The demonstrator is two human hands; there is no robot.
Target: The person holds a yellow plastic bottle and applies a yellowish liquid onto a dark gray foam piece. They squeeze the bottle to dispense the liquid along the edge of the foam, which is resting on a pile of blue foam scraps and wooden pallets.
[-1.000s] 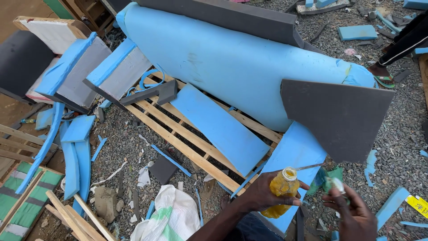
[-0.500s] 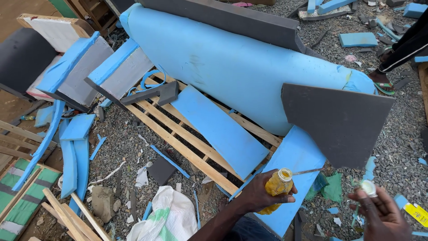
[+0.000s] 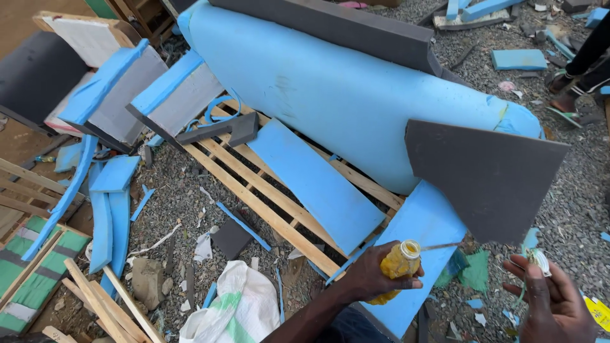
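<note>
— While I look down through the head camera, my left hand (image 3: 368, 276) is wrapped around a small plastic bottle (image 3: 397, 267) of yellow liquid, fingers closed about its lower half, with its open mouth tipped toward a thin stick or brush (image 3: 441, 246) poking out just beside the rim.

— And your right hand?

— My right hand (image 3: 549, 302) sits well apart from the bottle, palm half open, fingers loosely curled about a small whitish cap (image 3: 539, 259) with a scrap of green at it. It isn't clamped hard.

— How do you judge the bottle will handle?

— Light, I think, and soft-walled: thin plastic that would dent under a squeeze. With the top off, a hard grip could push liquid out, and the contents look sticky, so the outside may be slippery or tacky. Holding it around the body below the shoulder, as I do, seems the safest place.

— Where is it over?

— It hangs above the gravel ground (image 3: 184, 203), just beside a blue foam panel (image 3: 422, 228) that leans at the edge of the wooden pallet (image 3: 254, 190). Beyond stands a large blue foam bolster (image 3: 330, 89) with a dark grey foam sheet (image 3: 489, 178) resting against it. The foam looks light and springy, easy to tear at the edges.
</note>
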